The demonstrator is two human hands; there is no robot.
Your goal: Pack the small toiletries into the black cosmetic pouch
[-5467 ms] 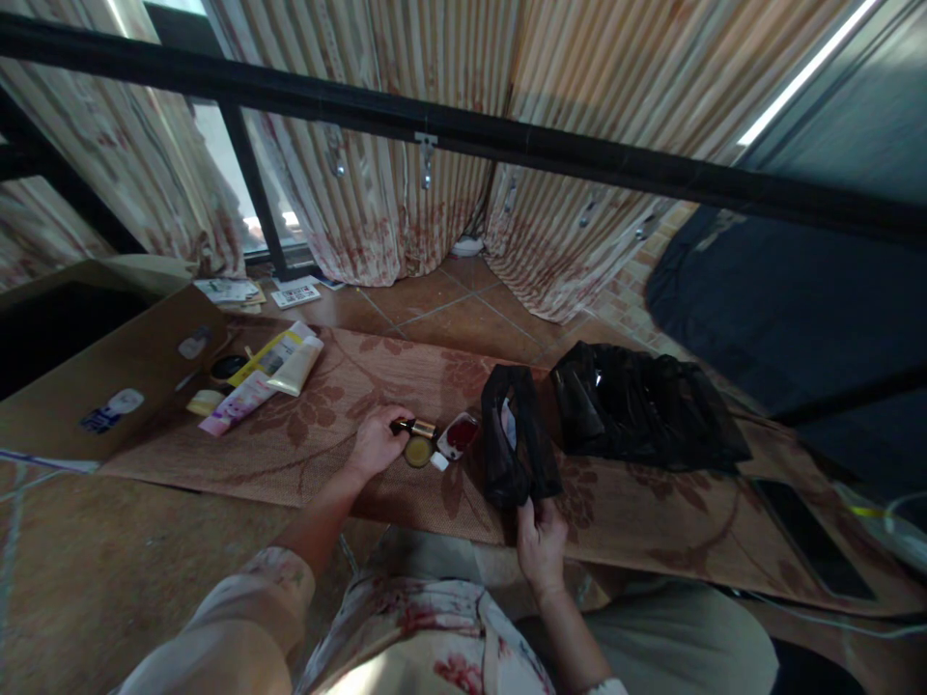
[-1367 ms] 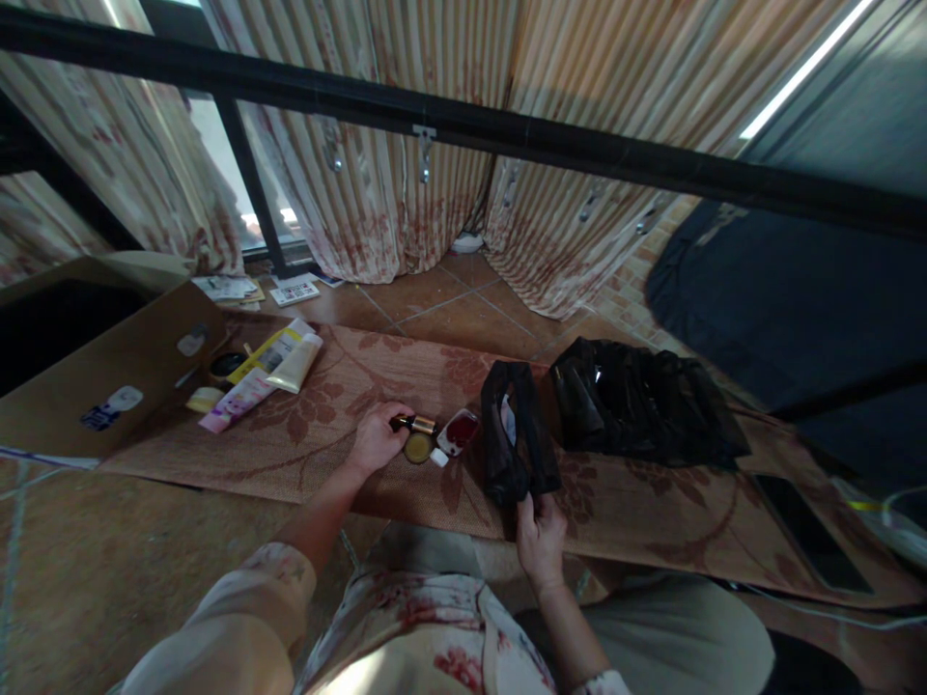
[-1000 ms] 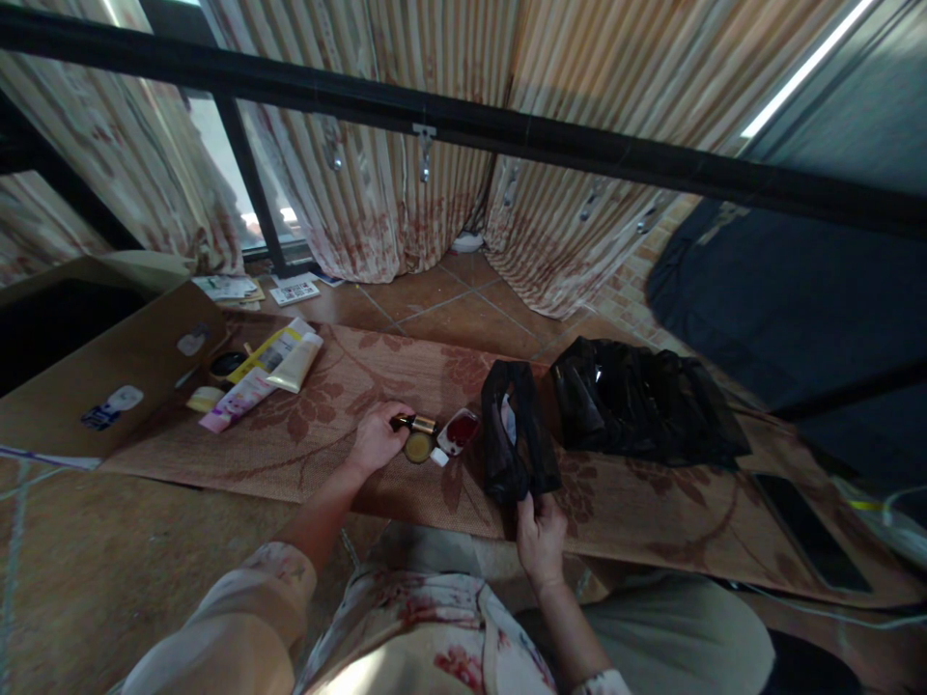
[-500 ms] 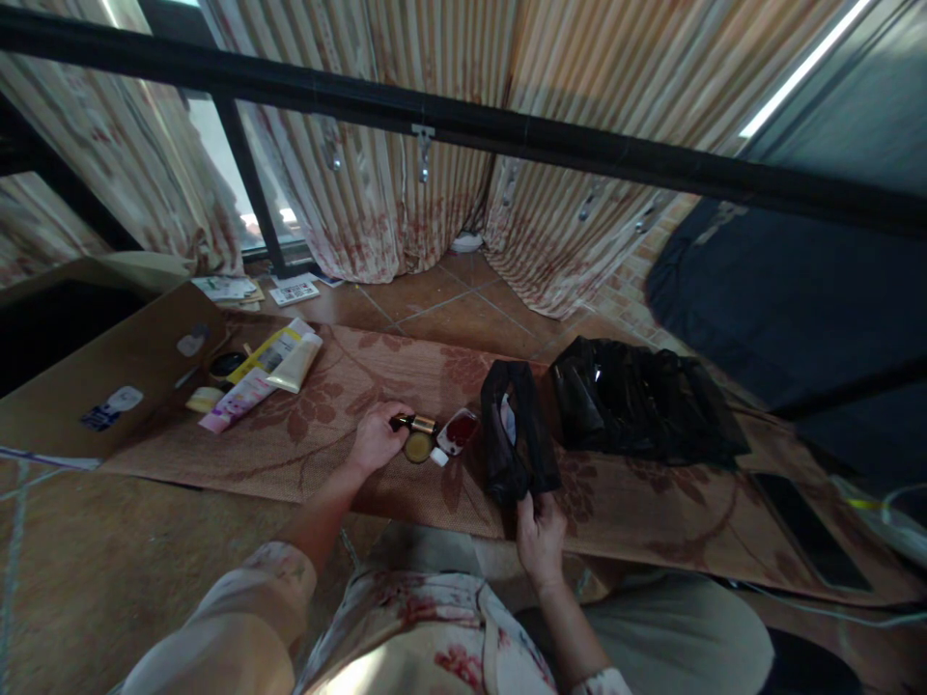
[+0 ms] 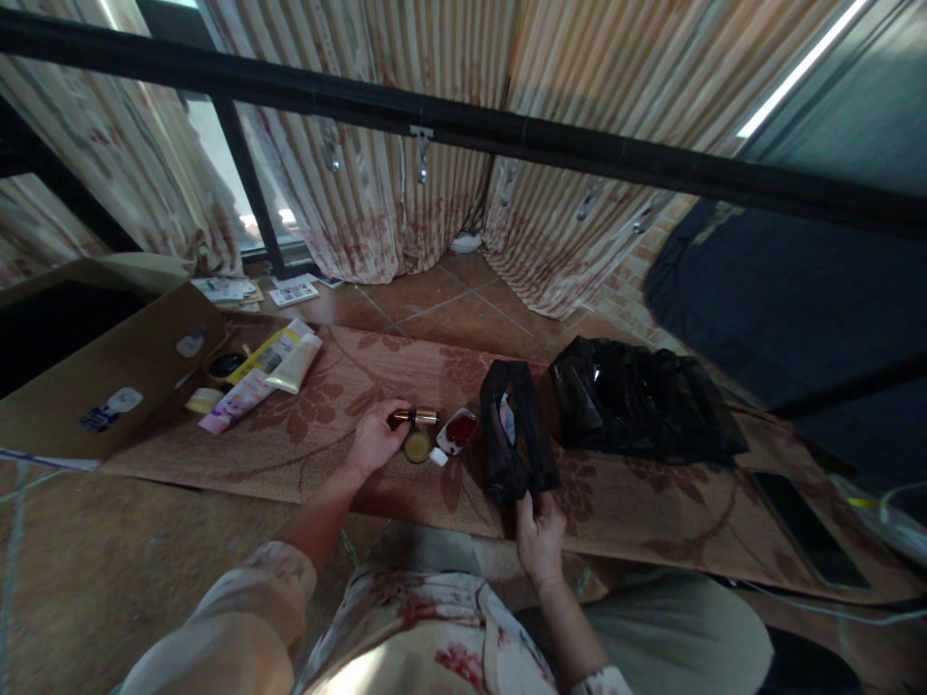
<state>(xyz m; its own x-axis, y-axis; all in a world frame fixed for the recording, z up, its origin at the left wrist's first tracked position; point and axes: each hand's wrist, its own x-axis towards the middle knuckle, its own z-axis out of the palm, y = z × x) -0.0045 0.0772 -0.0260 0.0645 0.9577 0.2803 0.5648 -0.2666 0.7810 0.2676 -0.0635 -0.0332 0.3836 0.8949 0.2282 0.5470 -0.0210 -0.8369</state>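
My left hand [image 5: 378, 436] is closed on one end of a small black-and-gold tube [image 5: 426, 416], which looks like a lipstick. Just below it lies a round jar [image 5: 418, 446] with a yellowish top. A small white cap [image 5: 438, 457] and a clear bottle with dark red in it [image 5: 458, 431] are close by to the right. With fingers and thumb, my right hand [image 5: 542, 534] grips the near edge of a black mesh pouch [image 5: 532, 434]. The pouch's top gapes, and something pale [image 5: 507, 417] shows inside.
A large black pouch with several sections [image 5: 644, 401] lies on the right, with a phone [image 5: 811, 529] beyond it. On the left are squeeze tubes [image 5: 295, 362] and a cardboard box [image 5: 116, 386]. A dark rail [image 5: 463, 116] crosses in front.
The black-and-gold tube in my left hand has lifted slightly at its gold end. My right hand and the mesh pouch stay where they were.
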